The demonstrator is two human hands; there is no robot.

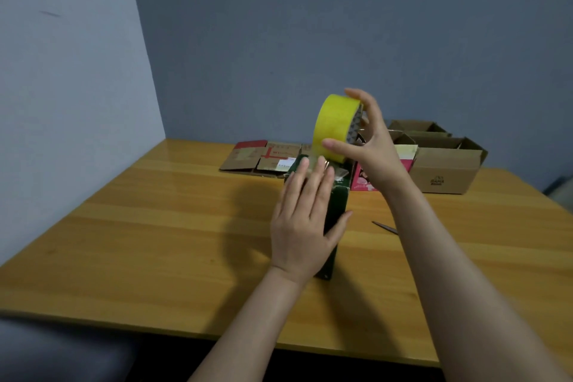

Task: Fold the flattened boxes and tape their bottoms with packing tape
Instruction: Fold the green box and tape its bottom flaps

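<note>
A dark green box (pixel 336 214) stands on the wooden table (pixel 155 211) at the centre. My left hand (pixel 305 217) lies flat on its top face, fingers straight, thumb down the right side. My right hand (pixel 369 146) holds a yellow roll of packing tape (pixel 335 127) upright just above the box's far end, thumb on the near rim and fingers over the top. A clear strip of tape seems to run from the roll onto the box under my left fingertips.
Flattened boxes (pixel 263 156) lie at the back of the table. A red box (pixel 369 180) and open brown cartons (pixel 443 167) stand at the back right. Scissors (pixel 384 227) lie right of the green box. Walls close off the left and back.
</note>
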